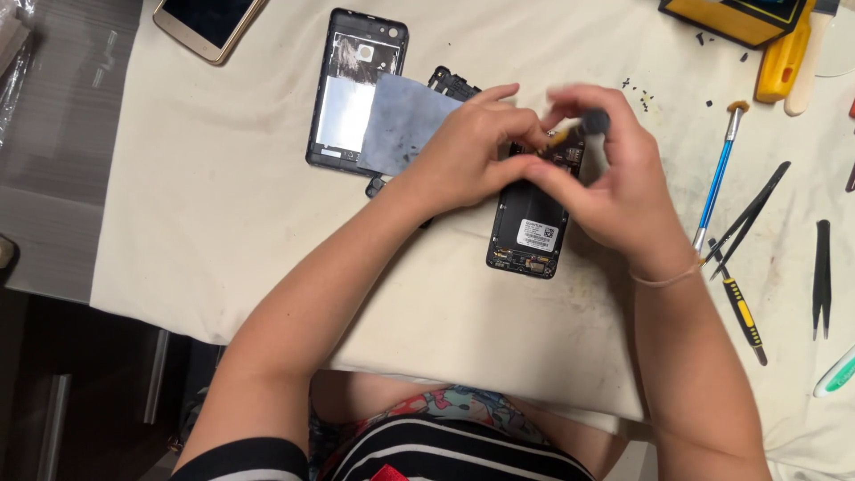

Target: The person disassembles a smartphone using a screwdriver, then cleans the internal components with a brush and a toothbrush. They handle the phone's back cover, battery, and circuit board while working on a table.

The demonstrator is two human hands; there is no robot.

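Opened black phone (527, 227) lies flat on the cloth-covered surface (223, 223), back off, internals and a white label exposed. Left hand (468, 151) pinches the phone's upper edge, fingers curled down onto it. Right hand (614, 178) grips a small screwdriver (579, 127) with a dark cap, tip angled into the top of the board (contact point hidden by the fingers). Judgement: the phone is light and rigid but fragile inside; best held by the outer frame edges, never the board or connectors. A removed back cover (352, 89) with a grey sheet (405, 120) lies just beside it; tweezers (748, 218) and a blue tool (717, 178) rest to the right.
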